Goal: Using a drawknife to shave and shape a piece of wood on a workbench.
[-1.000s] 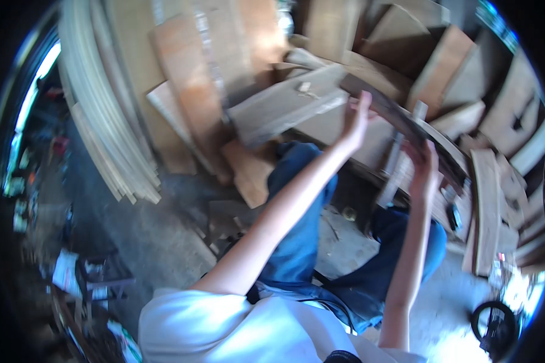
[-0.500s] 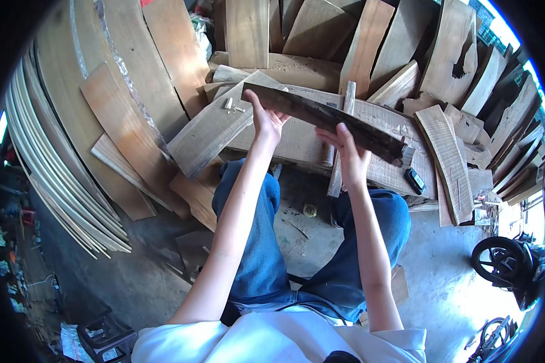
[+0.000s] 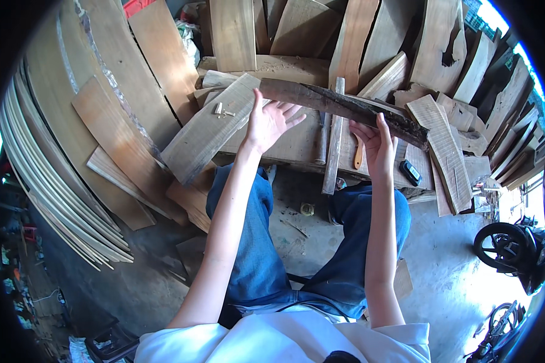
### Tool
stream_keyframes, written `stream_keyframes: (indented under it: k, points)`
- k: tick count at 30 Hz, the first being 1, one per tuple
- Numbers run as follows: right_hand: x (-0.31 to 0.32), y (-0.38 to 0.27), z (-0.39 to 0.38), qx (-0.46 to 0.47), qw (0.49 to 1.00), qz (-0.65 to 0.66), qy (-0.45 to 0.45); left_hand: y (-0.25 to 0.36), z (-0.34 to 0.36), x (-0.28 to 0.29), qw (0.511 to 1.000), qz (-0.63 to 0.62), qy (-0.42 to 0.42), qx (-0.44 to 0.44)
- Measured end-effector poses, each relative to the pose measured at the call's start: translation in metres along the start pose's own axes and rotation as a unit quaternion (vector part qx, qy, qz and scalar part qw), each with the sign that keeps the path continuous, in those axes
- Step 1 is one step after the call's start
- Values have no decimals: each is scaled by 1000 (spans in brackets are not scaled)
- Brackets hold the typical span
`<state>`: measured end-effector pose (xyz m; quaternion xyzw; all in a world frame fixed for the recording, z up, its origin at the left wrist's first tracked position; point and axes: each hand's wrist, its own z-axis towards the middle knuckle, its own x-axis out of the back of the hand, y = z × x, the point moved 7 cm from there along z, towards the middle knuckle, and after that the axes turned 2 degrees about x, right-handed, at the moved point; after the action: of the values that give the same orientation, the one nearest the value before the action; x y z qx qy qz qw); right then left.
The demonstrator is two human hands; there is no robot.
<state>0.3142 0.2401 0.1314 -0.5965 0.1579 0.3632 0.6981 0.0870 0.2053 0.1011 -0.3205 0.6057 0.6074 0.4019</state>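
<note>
A long, narrow dark board (image 3: 321, 100) with a rough, bark-like right part slants across in front of me, above the bench. My right hand (image 3: 378, 145) grips it near its right end, thumb on one side and fingers beneath. At its left end my left hand (image 3: 267, 126) is open, palm up, fingers spread below the board; whether the thumb tip touches it I cannot tell. Under the board lie a hammer (image 3: 322, 139), a long wooden stick (image 3: 334, 139) and a tool with an orange handle (image 3: 358, 154), partly hidden.
The bench plank (image 3: 297, 148) carries a pale board (image 3: 209, 136) with wood scraps and a small black device (image 3: 410, 173). Planks (image 3: 233, 36) lean along the back; bent strips (image 3: 60, 193) stand left. A tape roll (image 3: 307, 209) lies on the floor, and a wheel (image 3: 499, 247) is at right.
The dark board has shifted right and turned, showing more of its rough edge. My left hand has opened and spread its fingers; the right hand has moved right with the board.
</note>
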Motion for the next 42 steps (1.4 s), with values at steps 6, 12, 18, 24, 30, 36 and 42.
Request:
stream_keyframes:
  k: [6,12,18,24,30,36,42]
  points:
    - [26,-26,4,80,993,-45,69,23,-2,23,993,-50,14,-106]
    - [53,-38,9,98,987,26,125,55,-10,77,981,2,94,-173]
    - [58,-45,8,112,984,44,133,48,-24,77,938,68,293,-175]
    - [40,-28,2,67,989,-10,128,45,-17,57,849,386,306,-193]
    - [47,41,-5,-112,970,-186,110,-5,4,18,583,766,69,-262]
    - [16,46,-6,-111,960,-254,28,-79,4,39,517,851,41,-85]
    - [14,29,-4,-105,966,-236,7,-51,5,36,511,829,195,-116]
